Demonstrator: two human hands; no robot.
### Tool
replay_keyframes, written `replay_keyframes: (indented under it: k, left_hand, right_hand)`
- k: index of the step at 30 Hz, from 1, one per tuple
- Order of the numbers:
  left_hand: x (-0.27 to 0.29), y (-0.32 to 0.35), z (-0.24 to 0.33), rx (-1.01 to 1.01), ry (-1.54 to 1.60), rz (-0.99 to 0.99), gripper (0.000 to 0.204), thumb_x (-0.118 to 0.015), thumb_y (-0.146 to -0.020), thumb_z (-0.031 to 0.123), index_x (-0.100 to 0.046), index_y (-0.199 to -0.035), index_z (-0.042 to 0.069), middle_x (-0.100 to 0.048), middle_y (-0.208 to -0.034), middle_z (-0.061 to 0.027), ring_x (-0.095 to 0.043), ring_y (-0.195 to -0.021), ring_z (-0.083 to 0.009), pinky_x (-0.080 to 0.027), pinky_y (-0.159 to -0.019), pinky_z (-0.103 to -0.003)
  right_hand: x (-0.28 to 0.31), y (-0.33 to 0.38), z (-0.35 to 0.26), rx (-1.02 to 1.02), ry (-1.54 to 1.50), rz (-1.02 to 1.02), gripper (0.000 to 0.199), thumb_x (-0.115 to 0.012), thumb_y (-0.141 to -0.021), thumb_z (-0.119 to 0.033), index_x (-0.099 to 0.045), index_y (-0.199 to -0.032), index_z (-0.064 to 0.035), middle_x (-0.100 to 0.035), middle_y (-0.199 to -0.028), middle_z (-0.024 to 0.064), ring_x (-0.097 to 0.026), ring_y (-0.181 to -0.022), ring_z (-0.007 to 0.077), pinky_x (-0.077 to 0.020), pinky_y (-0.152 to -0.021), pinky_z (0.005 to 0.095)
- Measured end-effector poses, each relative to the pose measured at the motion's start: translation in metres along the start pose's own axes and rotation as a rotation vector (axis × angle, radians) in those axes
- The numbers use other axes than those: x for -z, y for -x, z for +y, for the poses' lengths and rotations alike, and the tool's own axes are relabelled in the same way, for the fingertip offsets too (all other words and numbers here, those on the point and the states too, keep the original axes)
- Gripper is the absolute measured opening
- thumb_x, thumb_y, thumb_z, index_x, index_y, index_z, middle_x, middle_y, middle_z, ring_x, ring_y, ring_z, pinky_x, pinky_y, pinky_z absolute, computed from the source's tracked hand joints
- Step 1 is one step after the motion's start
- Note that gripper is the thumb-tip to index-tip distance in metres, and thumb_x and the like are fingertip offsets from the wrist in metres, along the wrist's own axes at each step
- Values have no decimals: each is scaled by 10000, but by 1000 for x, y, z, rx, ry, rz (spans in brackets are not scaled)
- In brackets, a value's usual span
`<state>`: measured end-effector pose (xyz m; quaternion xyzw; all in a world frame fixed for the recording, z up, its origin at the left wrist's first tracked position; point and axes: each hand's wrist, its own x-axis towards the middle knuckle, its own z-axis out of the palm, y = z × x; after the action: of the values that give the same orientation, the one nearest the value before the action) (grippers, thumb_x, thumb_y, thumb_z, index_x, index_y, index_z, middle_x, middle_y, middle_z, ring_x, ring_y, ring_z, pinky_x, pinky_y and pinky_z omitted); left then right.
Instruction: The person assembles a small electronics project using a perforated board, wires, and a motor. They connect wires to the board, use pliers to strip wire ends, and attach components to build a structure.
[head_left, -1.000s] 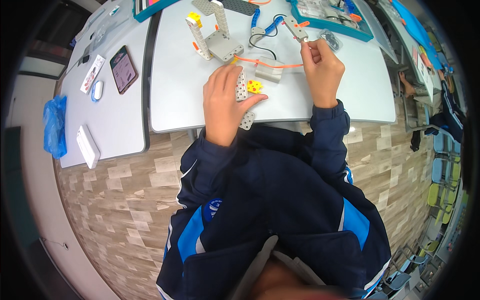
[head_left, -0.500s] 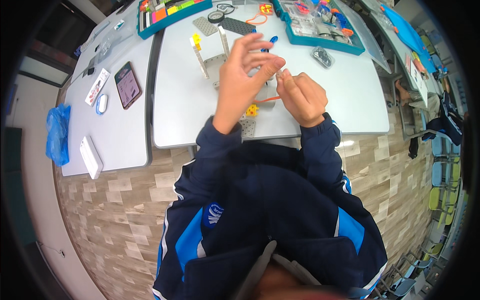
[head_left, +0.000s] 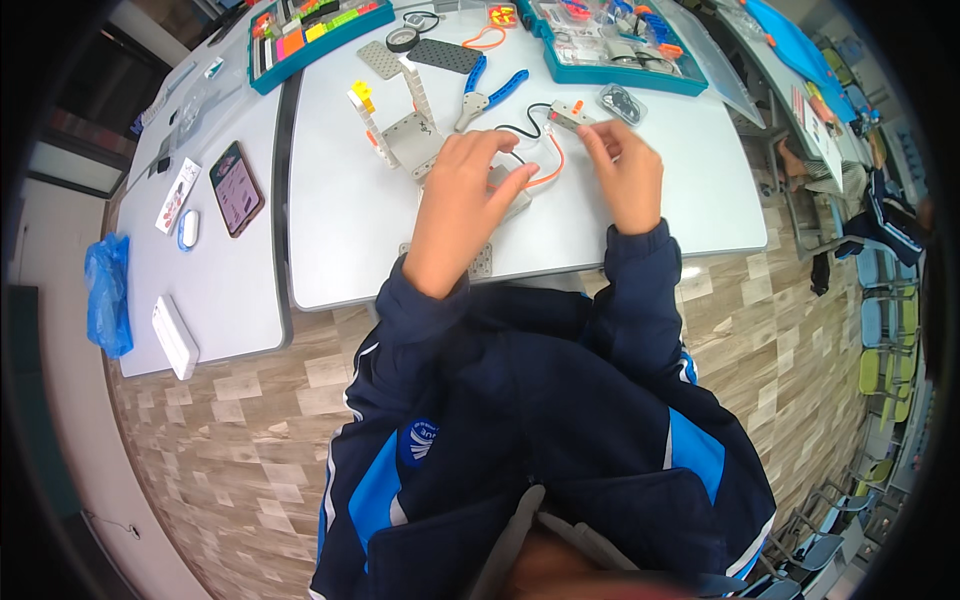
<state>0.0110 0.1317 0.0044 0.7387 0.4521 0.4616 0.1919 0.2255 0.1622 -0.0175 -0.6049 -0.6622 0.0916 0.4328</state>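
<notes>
My right hand [head_left: 628,178] pinches the near end of a small grey module with orange buttons [head_left: 568,115] between thumb and fingers. Black and orange cables [head_left: 556,168] run from around that module toward a grey block [head_left: 516,190]. Above the block, my left hand [head_left: 462,195] is open, thumb apart from its bent fingers; it hides part of the block. Beyond it stands a grey building-piece assembly [head_left: 412,143] with two uprights and a yellow piece [head_left: 362,97]. Blue-handled pliers [head_left: 485,100] lie spread behind my hands.
Teal trays of parts [head_left: 625,75] and colored blocks [head_left: 318,40] stand at the far side. A clear case [head_left: 622,103] sits near the right tray. Dark [head_left: 445,55] and light perforated plates [head_left: 383,60] lie farther back. The left table holds a phone [head_left: 237,190] and white box [head_left: 176,337].
My hands were close together with fingertips nearly meeting; now they are apart. The left has lowered toward the grey block, and the right has the grey module. The pliers have come into fuller view.
</notes>
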Motion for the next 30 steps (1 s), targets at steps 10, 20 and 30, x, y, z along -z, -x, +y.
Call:
replay_keyframes:
  k: [10, 20, 30]
  left_hand:
    - [-11, 15, 2, -243, -365, -33, 419, -819, -812, 202, -657, -1163, 42, -630, -1148, -93, -555, -1101, -308, -471, -932, -420]
    - [-7, -28, 8, -534, -567, 273, 402, -707, -804, 55, -670, -1204, 63, -650, -1168, -55, -594, -1049, -241, -473, -865, -370]
    - [-1, -68, -32, -855, -684, 33, 182, -673, -770, 47, -636, -946, 74, -589, -927, -13, -596, -927, -178, -491, -778, -311]
  right_hand:
    - [-5, -29, 10, 167, 160, 48, 319, -801, -846, -142, -728, -1154, -102, -683, -1058, 124, -696, -853, 272, -555, -721, 361]
    - [-3, -10, -20, 600, 78, 392, 516, -809, -689, 47, -753, -1157, -163, -680, -1046, 25, -624, -806, 207, -497, -632, 314]
    - [-10, -8, -20, 558, 180, 259, 448, -828, -727, -30, -752, -1145, -175, -679, -1014, 12, -635, -809, 198, -519, -664, 317]
